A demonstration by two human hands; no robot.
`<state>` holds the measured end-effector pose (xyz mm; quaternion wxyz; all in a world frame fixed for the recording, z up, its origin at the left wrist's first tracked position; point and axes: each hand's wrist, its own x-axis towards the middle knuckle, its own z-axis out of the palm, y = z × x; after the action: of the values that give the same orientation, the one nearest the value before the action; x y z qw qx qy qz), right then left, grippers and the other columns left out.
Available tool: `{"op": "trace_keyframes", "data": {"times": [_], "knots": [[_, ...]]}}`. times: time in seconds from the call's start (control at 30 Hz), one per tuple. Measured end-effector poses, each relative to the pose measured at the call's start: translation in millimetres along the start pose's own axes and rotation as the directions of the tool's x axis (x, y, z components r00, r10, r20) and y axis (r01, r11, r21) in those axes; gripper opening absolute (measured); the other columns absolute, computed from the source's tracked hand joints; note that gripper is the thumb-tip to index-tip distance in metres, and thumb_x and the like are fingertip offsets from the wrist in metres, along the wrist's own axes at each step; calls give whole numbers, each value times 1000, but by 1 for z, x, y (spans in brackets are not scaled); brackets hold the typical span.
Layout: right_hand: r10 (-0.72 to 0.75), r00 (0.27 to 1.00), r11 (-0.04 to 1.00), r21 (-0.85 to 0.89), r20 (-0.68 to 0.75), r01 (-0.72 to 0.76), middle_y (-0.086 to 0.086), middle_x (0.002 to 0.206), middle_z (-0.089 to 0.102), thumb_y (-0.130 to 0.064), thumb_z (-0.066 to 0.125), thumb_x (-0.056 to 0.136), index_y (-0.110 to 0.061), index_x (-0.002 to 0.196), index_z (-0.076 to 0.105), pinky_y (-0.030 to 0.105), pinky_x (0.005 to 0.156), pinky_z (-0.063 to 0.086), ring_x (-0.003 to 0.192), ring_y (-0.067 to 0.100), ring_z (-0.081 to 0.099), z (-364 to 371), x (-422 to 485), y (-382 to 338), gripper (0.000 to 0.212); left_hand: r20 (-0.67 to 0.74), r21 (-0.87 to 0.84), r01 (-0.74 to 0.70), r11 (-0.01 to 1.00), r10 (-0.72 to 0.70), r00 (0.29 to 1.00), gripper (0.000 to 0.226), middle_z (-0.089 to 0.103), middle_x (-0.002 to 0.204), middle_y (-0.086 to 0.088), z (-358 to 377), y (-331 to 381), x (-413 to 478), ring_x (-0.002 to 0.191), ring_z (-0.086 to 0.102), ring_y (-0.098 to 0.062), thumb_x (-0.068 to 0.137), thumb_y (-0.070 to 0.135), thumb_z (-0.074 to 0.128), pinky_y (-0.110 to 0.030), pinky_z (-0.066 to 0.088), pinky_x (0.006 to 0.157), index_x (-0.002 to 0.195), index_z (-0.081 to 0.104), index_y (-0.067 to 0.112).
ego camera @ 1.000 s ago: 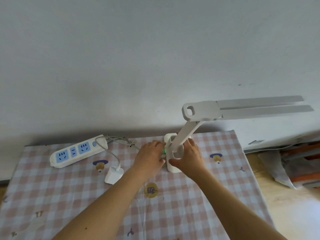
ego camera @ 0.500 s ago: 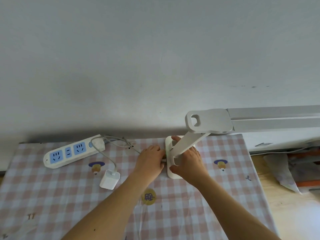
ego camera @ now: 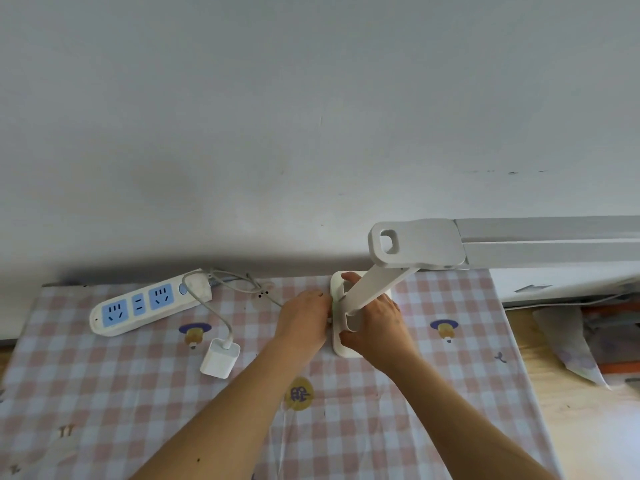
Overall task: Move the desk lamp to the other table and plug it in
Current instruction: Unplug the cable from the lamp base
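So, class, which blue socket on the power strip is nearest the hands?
The socket at the power strip's cord end; the other two lie farther away.

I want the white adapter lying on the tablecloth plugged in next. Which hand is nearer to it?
Left. The left hand is at the left edge of the lamp base, with the adapter to its lower left. The right hand holds the base, further right.

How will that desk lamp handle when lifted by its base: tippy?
Likely top-heavy: the desk lamp carries a long head bar far right of its small base, so it may tip that way. Its stem looks rigid, so it should lift as one piece.
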<state>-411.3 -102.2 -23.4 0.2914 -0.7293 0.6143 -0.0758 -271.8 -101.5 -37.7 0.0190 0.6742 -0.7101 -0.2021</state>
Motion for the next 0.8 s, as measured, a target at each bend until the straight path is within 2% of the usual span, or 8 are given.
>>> {"op": "trace_keyframes", "data": {"times": [0.23,0.4,0.63,0.8], "knots": [[-22,1000,1000,-17,6,22,0,131,50,-27,74,68,-34,143,25,39,100,43,118,23,49,4,-1,0,90,60,51,-86,995,83,995,21,61,112,-5,-3,1,0,102,58,-27,90,17,52,-35,47,76,110,60,15],[-15,1000,999,-49,20,16,0,132,50,-26,73,67,-27,141,34,37,98,43,120,22,48,7,0,0,84,30,27,-69,997,68,997,24,58,114,-4,2,-1,-6,106,55,-23,90,17,52,-32,46,77,113,57,13],[-42,999,996,-81,23,44,-1,129,51,-27,72,69,-28,141,33,34,96,43,117,20,48,8,-2,-2,82,38,-25,-71,997,72,997,24,58,114,-5,2,-6,-6,106,53,-23,91,15,49,-33,46,79,113,59,14],[-37,999,998,-57,24,39,-1,129,50,-27,75,68,-28,143,29,33,96,43,116,20,48,8,-3,-3,87,36,-68,-84,994,87,996,29,57,119,-4,2,-10,-7,108,53,-23,91,18,50,-34,46,83,119,58,15]]}}
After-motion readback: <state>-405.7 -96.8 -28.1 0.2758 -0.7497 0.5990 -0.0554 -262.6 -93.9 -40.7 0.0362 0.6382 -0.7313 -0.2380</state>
